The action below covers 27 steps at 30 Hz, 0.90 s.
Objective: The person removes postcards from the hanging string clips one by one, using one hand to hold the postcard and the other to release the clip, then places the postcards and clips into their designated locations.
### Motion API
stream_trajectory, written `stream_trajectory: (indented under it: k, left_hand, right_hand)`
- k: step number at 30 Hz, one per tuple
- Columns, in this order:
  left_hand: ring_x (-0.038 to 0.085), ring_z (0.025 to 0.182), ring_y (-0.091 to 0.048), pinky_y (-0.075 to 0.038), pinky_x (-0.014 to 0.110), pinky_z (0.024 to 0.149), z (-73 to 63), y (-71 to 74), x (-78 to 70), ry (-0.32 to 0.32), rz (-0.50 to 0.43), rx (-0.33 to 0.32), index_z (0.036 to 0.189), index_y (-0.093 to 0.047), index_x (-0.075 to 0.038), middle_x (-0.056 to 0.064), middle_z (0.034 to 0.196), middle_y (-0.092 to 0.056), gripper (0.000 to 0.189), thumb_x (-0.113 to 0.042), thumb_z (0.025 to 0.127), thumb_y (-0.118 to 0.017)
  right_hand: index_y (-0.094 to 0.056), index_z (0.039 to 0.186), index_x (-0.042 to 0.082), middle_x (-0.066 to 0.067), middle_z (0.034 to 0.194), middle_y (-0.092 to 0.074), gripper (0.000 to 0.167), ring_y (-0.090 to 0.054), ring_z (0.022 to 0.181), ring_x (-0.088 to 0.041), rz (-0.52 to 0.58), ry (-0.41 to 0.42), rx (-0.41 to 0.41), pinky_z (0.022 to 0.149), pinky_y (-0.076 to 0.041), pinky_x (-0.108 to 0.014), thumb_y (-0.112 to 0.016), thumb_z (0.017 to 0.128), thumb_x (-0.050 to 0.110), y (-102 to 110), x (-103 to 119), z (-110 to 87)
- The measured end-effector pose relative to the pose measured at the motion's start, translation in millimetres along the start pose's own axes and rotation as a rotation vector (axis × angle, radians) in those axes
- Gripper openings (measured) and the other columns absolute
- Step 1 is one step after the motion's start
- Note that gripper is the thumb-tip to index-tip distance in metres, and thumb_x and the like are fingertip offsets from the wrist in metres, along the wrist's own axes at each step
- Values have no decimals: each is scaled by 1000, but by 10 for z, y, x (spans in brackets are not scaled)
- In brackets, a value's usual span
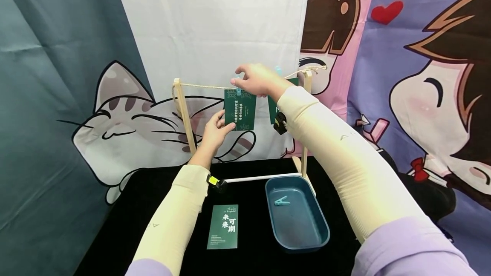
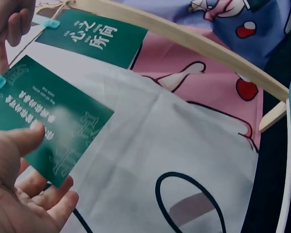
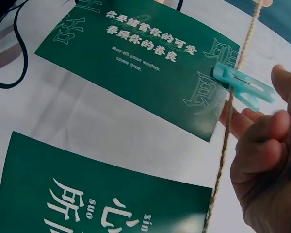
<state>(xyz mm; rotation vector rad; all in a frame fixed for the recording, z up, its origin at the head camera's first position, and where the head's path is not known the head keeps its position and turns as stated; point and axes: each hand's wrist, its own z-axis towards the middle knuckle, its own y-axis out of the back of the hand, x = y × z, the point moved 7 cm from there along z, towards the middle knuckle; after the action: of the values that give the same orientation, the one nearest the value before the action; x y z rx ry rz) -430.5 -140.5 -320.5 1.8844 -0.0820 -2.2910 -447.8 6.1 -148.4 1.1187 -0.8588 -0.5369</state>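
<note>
A green card with white writing hangs from a rope, held at its top edge by a light-blue clothespin. At the card's lower left my left hand pinches it, thumb over the printed face and fingers behind. My right hand is up at the rope beside the clothespin. In the right wrist view its thumb stands apart from the clothespin's handles, while some fingertips reach behind the card's top edge. A second green card hangs farther right on the rope, partly hidden by the right arm in the head view.
A wooden frame carries the rope between two posts. On the black tabletop lies another green card. To its right stands a blue tray with a clothespin inside. A cartoon-printed cloth backdrop hangs behind.
</note>
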Motion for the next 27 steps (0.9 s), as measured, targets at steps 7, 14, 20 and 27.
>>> stream_trajectory:
  k: [7, 14, 20, 27]
  left_hand:
    - [22, 98, -68, -56, 36, 86, -25, -10, -24, -33, 14, -90, 118, -68, -3, 16, 109, -73, 23, -13, 97, -69]
    - [13, 83, -68, -60, 31, 73, -26, -42, -47, -61, -16, -70, 115, -68, -1, 16, 106, -74, 21, -10, 96, -69]
    - [13, 83, -68, -60, 28, 69, -46, -35, -14, -18, -57, -68, 117, -67, -1, 15, 105, -73, 22, -9, 96, -69]
    - [11, 77, -67, -60, 28, 67, -62, -3, 1, -29, -54, -73, 116, -67, 1, 16, 101, -73, 22, -7, 96, -69]
  right_hand:
    - [-59, 130, 7, -13, 119, -65, 40, -60, 80, -24, 56, 12, -92, 68, -48, -37, -49, 107, 39, -35, -5, 37]
    - [-63, 109, 8, -8, 98, -64, 28, -55, 79, -22, 43, -6, -227, 67, -42, -33, -55, 105, 35, 1, -50, 53]
    - [-64, 106, 9, -7, 97, -65, 26, -55, 77, -21, 51, 16, -284, 66, -41, -32, -58, 103, 34, 20, -62, 30]
    - [-65, 105, 10, -6, 89, -67, 25, -54, 72, -21, 87, 53, -343, 64, -40, -32, -58, 103, 35, 50, -47, 10]
